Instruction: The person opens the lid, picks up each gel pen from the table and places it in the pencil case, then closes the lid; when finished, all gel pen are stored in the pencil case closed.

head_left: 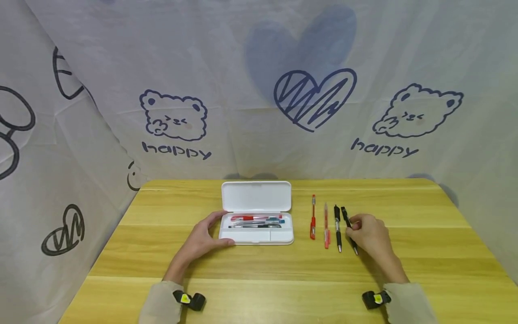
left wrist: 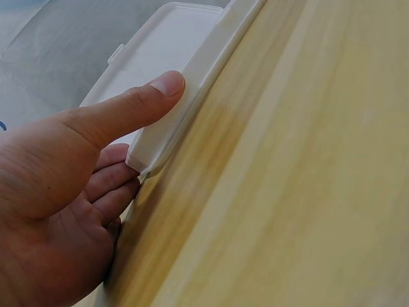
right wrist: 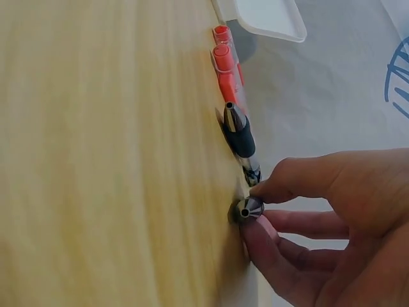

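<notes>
A white pencil case [head_left: 248,236] lies with its lid raised at the back of the table. My left hand [head_left: 204,236] grips its left end, thumb over the front edge and fingers at the side, as the left wrist view also shows. Inside the long compartment are a red pen [head_left: 243,218], a blue-ended pen [head_left: 279,221] and a black pen [head_left: 269,226]. To the right, my right hand [head_left: 370,234] pinches the rightmost black pen [head_left: 345,218] between thumb and fingers. In the right wrist view its metal tip [right wrist: 249,208] points at the camera, low over the wood.
Left of the held pen lie another black pen [head_left: 337,225], a light red pen [head_left: 326,220] and a red pen [head_left: 313,225], roughly parallel. The wooden table [head_left: 263,288] meets a white printed cloth [head_left: 243,153] along its back edge. Each wrist wears a small black camera.
</notes>
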